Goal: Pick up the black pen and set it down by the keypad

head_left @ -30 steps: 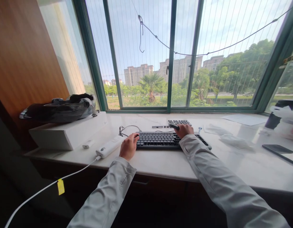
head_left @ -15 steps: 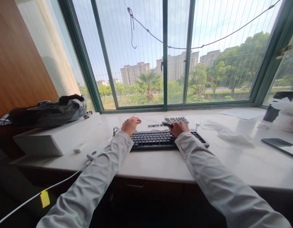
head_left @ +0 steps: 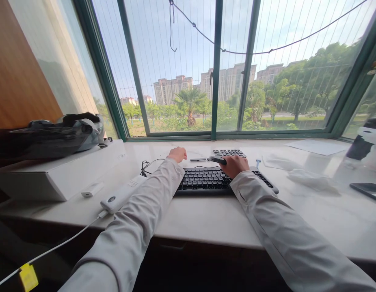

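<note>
A black keyboard [head_left: 206, 179] lies on the white marble sill [head_left: 206, 211] in front of me. My right hand [head_left: 235, 164] rests at the keyboard's far edge, closed round a small dark tool [head_left: 217, 160] that points left. My left hand [head_left: 177, 154] is beyond the keyboard's far left corner, fingers curled, near a thin dark pen-like object [head_left: 197, 159] and the black cable [head_left: 147, 165]. What the left fingers hold, if anything, is hidden. A grey panel of loose keys [head_left: 229, 153] lies just behind the keyboard.
A white box [head_left: 54, 178] with a dark bag [head_left: 50, 136] on it sits at the left. A white power strip [head_left: 121, 196] with a white cord lies near the front edge. Crumpled plastic [head_left: 306, 178], paper, a phone [head_left: 369, 190] and a dark bottle [head_left: 363, 144] are at the right.
My left hand has moved from the keyboard's left end forward, to the sill beyond its far left corner. The right hand has stayed put with the dark tool. The camera shifted a little.
</note>
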Demonstrator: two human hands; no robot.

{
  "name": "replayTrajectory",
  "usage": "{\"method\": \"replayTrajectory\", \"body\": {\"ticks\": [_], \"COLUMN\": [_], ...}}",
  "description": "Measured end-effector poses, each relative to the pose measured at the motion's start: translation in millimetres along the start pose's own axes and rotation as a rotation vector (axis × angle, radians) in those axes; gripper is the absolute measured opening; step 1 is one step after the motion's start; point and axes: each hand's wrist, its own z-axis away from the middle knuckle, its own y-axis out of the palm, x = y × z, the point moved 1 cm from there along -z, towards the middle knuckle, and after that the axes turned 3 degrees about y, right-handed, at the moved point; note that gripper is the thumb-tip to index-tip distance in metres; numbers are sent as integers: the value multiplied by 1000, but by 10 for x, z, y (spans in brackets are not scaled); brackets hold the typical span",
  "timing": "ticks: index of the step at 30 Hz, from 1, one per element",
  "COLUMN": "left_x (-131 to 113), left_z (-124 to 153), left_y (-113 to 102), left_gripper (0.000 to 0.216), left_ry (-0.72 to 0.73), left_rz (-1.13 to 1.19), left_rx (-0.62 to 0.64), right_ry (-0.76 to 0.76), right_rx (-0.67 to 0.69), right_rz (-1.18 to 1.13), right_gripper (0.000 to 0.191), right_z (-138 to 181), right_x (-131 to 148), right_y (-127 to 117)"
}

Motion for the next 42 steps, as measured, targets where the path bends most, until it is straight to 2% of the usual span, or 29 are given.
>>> {"method": "replayTrajectory", "body": {"ticks": [11,42], "left_x": [-87,-68], "left_z": [-85,-71], "left_y": [139,126], "left_gripper": [20,26], "left_ry": [59,49], "left_rz": [-20,-83], "left_rx": [52,90], "right_ry": [35,45], "right_rx": [-5,-10], "right_rz": [29,8], "right_gripper": [35,34], "right_z": [-13,0], "right_x": [11,-4], "right_y": [19,3]}}
